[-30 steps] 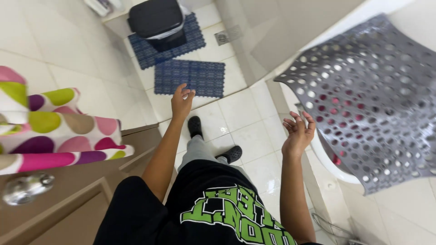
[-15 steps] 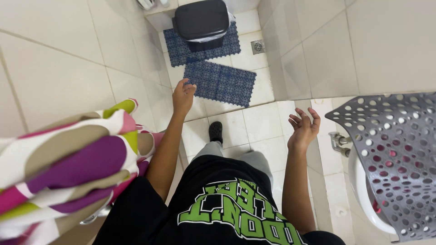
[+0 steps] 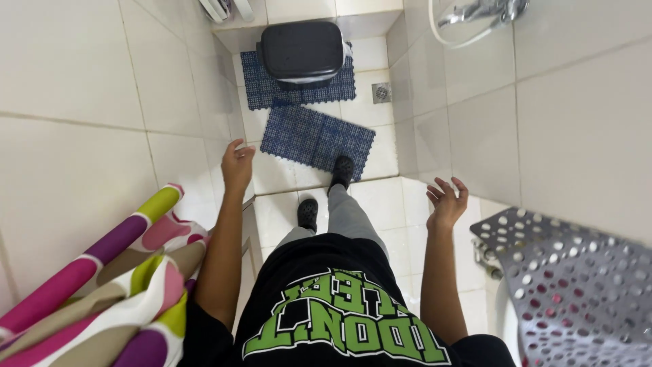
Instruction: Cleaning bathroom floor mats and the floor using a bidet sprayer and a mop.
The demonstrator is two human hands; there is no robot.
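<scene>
Overhead, head view: a person stands in a white-tiled bathroom, looking down at both bare hands.
Left hand [image 3: 237, 162]: grip open, fingers loosely curled, holding nothing; it hovers near the left wall tiles.
Right hand [image 3: 447, 201]: grip wide, fingers spread, empty.
Grey perforated rubber bath mat [image 3: 577, 285]: draped at lower right, just beside the right hand, not touching it.
Handling: it looks soft, floppy, light and probably slippery when wet; an edge is best pinched.
Striped multicoloured shower curtain [image 3: 102, 285]: bunched at lower left, beside the left arm.
Blue slotted floor mat [image 3: 317, 138]: well ahead, by the feet.
</scene>
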